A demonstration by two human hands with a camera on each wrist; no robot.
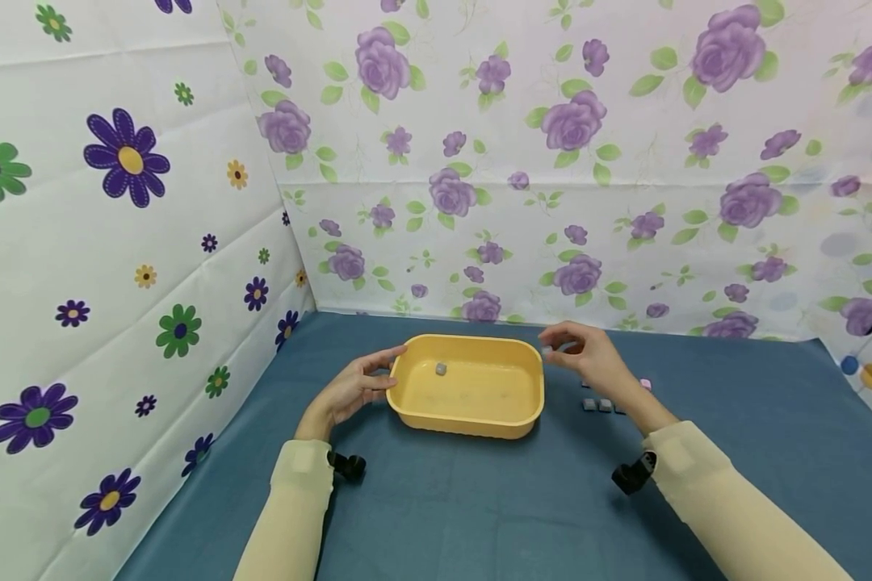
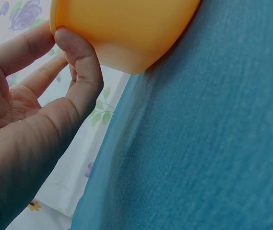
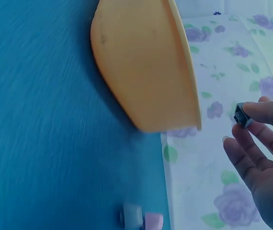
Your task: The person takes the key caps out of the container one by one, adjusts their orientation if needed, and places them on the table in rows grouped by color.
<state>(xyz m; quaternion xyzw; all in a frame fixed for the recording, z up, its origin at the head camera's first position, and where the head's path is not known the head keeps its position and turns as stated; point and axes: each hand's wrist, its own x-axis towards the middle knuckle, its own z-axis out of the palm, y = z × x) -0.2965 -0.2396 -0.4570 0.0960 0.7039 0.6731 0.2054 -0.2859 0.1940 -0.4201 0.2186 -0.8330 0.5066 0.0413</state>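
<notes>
A yellow plastic tray (image 1: 465, 425) stands on the blue cloth, with one small grey keycap (image 1: 441, 369) lying inside toward its left. My left hand (image 1: 352, 386) pinches the tray's left rim between thumb (image 2: 81, 60) and fingers. Just outside the right rim, about level with it, is my right hand (image 1: 590, 355). Its thumb and fingertips pinch a grey keycap (image 3: 242, 115), whose hollow underside shows in the right wrist view. Below the right forearm lie several more grey keycaps (image 1: 589, 404) in a row, and a pink keycap (image 1: 646, 384); the arm partly covers the group.
Blue cloth (image 1: 436, 508) covers the table. A white flowered sheet (image 1: 494, 242) hangs along the back edge, and another flowered sheet (image 1: 153, 323) closes off the left side. Each wrist wears a small black camera (image 1: 634, 474).
</notes>
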